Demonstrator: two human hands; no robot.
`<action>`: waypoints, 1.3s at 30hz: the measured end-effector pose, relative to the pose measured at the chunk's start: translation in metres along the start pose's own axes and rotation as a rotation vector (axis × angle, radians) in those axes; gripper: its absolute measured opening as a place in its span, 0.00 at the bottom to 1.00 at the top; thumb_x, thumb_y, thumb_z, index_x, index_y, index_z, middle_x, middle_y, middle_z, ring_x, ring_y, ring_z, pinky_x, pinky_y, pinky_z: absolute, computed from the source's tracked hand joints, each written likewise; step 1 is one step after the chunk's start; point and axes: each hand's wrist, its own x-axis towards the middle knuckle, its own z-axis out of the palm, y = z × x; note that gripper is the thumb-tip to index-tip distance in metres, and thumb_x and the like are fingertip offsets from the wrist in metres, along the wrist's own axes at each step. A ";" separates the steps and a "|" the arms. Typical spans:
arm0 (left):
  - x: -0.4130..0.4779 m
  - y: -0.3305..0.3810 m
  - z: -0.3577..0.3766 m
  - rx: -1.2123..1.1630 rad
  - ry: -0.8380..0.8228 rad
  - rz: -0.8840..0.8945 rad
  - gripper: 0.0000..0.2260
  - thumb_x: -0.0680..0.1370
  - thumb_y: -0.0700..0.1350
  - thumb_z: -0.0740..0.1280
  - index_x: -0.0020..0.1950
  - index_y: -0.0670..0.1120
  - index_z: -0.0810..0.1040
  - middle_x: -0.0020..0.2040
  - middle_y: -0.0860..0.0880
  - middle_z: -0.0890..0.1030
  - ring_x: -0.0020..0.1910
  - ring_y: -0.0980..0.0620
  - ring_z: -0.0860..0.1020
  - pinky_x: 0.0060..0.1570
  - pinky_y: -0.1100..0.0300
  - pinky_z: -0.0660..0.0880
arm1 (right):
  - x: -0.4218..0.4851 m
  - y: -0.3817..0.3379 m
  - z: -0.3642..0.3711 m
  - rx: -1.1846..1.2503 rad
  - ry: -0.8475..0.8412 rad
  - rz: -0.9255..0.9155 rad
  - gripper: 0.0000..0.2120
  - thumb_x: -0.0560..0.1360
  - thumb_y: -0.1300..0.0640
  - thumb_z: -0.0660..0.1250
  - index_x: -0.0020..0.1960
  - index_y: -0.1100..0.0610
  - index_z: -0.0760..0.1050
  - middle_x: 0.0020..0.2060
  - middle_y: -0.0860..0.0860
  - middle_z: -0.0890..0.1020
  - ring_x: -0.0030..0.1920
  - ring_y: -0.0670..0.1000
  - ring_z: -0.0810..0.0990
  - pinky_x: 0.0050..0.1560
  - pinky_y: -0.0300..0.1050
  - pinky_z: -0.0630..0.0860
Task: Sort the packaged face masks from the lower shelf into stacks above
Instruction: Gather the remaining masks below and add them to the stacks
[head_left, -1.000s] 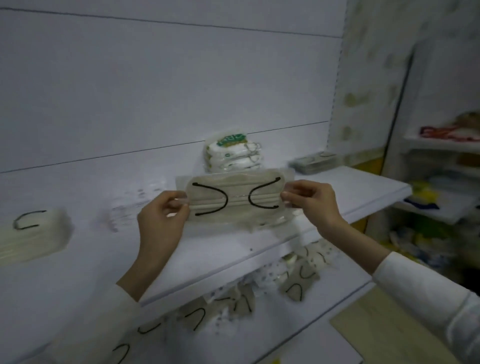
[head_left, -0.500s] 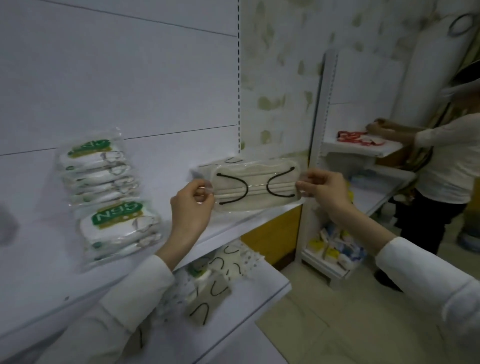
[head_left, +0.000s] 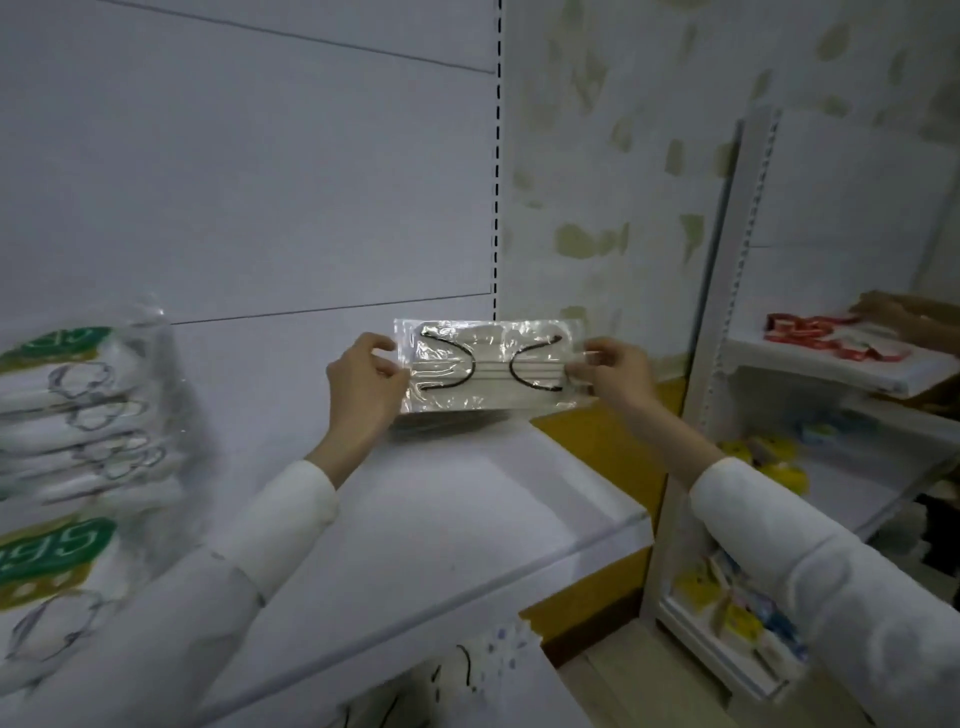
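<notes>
White shelving fills the view, with a plain back panel (head_left: 249, 197) and a patterned wall (head_left: 597, 156) to its right. A packaged face mask (head_left: 488, 366) in clear wrap, pale with black ear loops, is held flat-side toward the camera at the far right end of the upper shelf (head_left: 467, 519). The left hand (head_left: 363, 384) pinches its left edge between thumb and curled fingers, and the right hand (head_left: 615, 374) pinches its right edge the same way. Both arms wear white sleeves. Just under the packet's lower edge lies a low stack of packets (head_left: 447, 418) on the shelf. Whether the held packet touches it cannot be told.

On the same shelf, well to the left, stand blurred bundles of mask packs (head_left: 67, 415) with green labels. Below the shelf's front edge, loose masks with dark loops (head_left: 467, 670) lie on the lower shelf.

To the right stands a separate shelf unit (head_left: 727, 260). Red packets (head_left: 810, 338) lie on one of its shelves, with another person's hand (head_left: 893, 312) on them. Yellow packets (head_left: 769, 457) sit on the shelf below.
</notes>
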 end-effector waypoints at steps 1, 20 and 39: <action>0.013 -0.005 0.002 -0.006 0.018 -0.034 0.11 0.71 0.37 0.68 0.52 0.45 0.77 0.35 0.48 0.81 0.42 0.48 0.79 0.45 0.61 0.72 | 0.020 0.000 0.010 -0.005 -0.029 -0.012 0.18 0.70 0.68 0.73 0.59 0.62 0.75 0.38 0.53 0.78 0.36 0.47 0.78 0.33 0.33 0.77; 0.057 -0.076 0.035 0.397 -0.062 -0.318 0.08 0.77 0.41 0.64 0.47 0.40 0.83 0.48 0.43 0.83 0.46 0.49 0.77 0.45 0.63 0.67 | 0.146 0.064 0.118 -0.315 -0.413 -0.002 0.03 0.71 0.64 0.72 0.43 0.58 0.80 0.47 0.56 0.81 0.51 0.55 0.79 0.52 0.41 0.76; 0.053 -0.082 0.025 0.245 -0.165 -0.319 0.09 0.74 0.48 0.69 0.54 0.55 0.77 0.53 0.47 0.77 0.53 0.46 0.77 0.57 0.48 0.76 | 0.149 0.073 0.118 -0.477 -0.431 -0.131 0.17 0.74 0.52 0.67 0.62 0.55 0.75 0.61 0.57 0.75 0.60 0.56 0.75 0.59 0.47 0.72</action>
